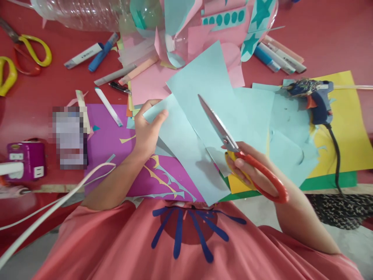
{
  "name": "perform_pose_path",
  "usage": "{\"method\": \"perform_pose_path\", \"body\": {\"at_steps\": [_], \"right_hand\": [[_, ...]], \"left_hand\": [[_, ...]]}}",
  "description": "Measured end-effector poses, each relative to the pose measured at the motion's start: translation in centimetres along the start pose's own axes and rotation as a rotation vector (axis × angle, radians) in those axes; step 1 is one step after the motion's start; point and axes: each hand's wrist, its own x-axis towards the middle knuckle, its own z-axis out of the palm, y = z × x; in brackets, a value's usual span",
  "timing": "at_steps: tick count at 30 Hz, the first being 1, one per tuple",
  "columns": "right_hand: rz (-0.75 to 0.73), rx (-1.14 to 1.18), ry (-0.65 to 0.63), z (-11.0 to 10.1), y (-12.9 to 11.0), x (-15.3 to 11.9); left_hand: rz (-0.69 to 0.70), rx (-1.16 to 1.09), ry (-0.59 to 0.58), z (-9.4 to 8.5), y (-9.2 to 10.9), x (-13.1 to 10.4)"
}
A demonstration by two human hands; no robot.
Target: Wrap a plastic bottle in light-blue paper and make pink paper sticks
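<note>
My left hand [151, 126] pinches the left edge of a light blue sheet of paper [189, 155], thumb on top and fingers underneath. In my right hand [247, 163] is a pair of scissors [256, 171] with one red and one yellow handle. The blades look closed and point up and to the left, over the paper. Another light blue sheet [201, 74] lies beyond, partly behind the blades. Purple paper [110, 116] with thin blue and yellow offcuts [171, 175] lies under and beside my left arm.
A blue glue gun [320, 101] rests on blue and yellow paper [349, 136] at right. Markers [84, 56] lie around a decorated clear bottle [84, 13] at the back. More scissors [35, 50], a blurred phone-like object [70, 138] and a purple socket block [26, 159] are at left. A white cable [58, 202] crosses the lower left.
</note>
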Motion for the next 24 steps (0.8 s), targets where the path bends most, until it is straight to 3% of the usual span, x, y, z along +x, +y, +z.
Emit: {"method": "perform_pose_path", "body": {"at_steps": [2, 7, 10, 14, 18, 24], "right_hand": [[0.043, -0.104, 0.085, -1.5, 0.1, -0.1], [0.091, -0.538, 0.478, -4.8, 1.1, 0.9], [0.148, -0.685, 0.613, -6.4, 1.6, 1.7], [0.232, -0.788, 0.703, -8.3, 2.4, 2.1], [0.185, -0.829, 0.738, -9.4, 3.2, 2.0], [0.228, -0.961, 0.755, -7.4, 2.2, 2.2]], "left_hand": [[0.022, 0.012, 0.03, -0.2, -0.2, 0.3], [0.163, 0.075, 0.058, -0.5, -0.8, 1.0], [0.237, 0.128, 0.052, -0.7, -1.0, 1.3], [0.276, 0.142, 0.12, -1.0, -1.2, 1.5], [0.347, 0.037, 0.239, -1.0, -0.9, 1.6], [0.344, -0.071, 0.2, 0.0, 0.1, 0.6]]}}
